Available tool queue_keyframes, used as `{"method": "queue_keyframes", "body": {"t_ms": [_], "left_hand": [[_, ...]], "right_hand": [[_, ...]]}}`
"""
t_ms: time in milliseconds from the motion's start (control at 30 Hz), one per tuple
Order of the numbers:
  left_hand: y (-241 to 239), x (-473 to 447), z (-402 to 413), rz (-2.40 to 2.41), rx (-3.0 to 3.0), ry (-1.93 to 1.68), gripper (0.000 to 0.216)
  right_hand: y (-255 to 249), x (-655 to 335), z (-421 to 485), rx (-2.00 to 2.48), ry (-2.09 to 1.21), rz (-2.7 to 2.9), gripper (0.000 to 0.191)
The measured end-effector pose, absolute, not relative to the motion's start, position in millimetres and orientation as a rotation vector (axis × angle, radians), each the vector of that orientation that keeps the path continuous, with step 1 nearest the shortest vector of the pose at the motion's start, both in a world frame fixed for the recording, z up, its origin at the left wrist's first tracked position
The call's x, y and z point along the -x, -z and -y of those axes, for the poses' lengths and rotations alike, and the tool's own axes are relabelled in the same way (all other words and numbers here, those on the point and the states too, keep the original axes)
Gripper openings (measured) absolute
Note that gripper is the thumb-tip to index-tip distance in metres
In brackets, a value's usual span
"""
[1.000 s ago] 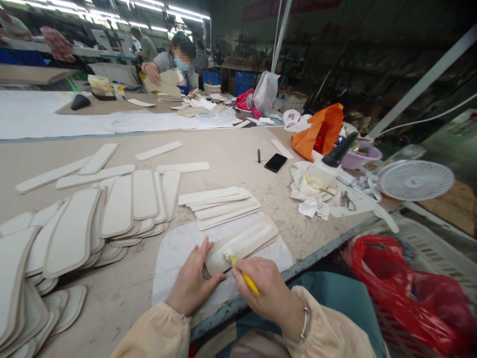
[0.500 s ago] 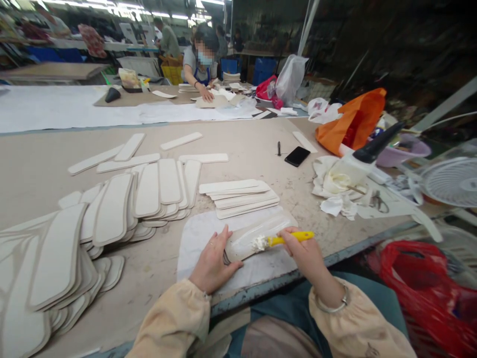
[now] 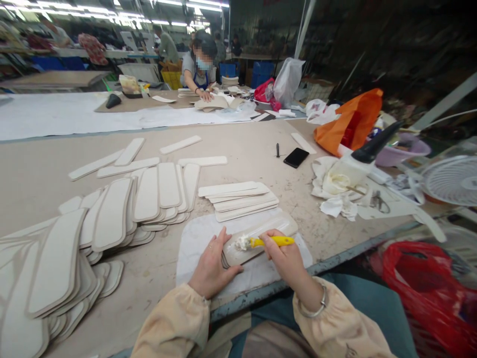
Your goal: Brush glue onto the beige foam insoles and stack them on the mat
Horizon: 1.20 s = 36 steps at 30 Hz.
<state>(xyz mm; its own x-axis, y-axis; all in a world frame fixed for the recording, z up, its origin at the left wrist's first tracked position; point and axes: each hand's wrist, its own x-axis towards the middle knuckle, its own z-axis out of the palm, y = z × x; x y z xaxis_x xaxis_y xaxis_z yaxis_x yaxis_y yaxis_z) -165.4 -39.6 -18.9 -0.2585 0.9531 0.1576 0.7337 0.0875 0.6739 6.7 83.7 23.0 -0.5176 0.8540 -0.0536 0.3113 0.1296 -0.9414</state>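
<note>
Spanning the view, a beige worktable [image 3: 242, 149] is seen, with a white rectangular sheet [image 3: 197, 238] laid at its 6 o'clock edge. On it a glossy cream elongated panel [image 3: 276, 224] is pinned at its 8 o'clock end by the flattened, open left hand [image 3: 212, 266]. A yellow-handled brush [image 3: 266, 242] is gripped by the right hand [image 3: 285, 258], bristles on the panel.

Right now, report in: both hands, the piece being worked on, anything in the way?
Left hand flat on near end of strip. Right hand grips yellow brush, bristles on strip. Strip lies on white sheet; stack of strips close behind.
</note>
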Motion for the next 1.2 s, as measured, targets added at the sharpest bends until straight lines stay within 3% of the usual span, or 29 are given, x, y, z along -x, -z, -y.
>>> {"method": "queue_keyframes", "body": {"t_ms": [100, 300, 567, 833, 1067, 1200], "left_hand": [[19.2, 165.4, 39.1, -2.034, -1.678, -0.969, 0.107], [19.0, 165.8, 38.4, -2.045, -1.648, -0.981, 0.113], [16.2, 164.8, 38.0, -2.087, -1.686, -0.942, 0.108], [18.2, 165.0, 36.9, -2.084, -1.718, -0.941, 0.107], [19.5, 166.8, 37.6, -2.108, -1.757, -0.893, 0.103], [21.0, 167.0, 37.7, -2.111, -1.781, -0.891, 0.101]], "right_hand": [[-27.5, -13.0, -90.1, 1.182, -1.328, 1.815, 0.03], [-23.2, 4.9, -66.4, 1.093, -1.539, 1.789, 0.032], [-22.6, -26.8, -96.5, 1.281, -1.174, 1.748, 0.03], [-21.1, -12.2, -60.9, 1.069, -1.616, 1.764, 0.029], [-23.2, -36.2, -89.9, 1.18, -1.39, 1.889, 0.03], [-21.8, -41.5, -92.7, 1.172, -1.468, 1.737, 0.03]]}}
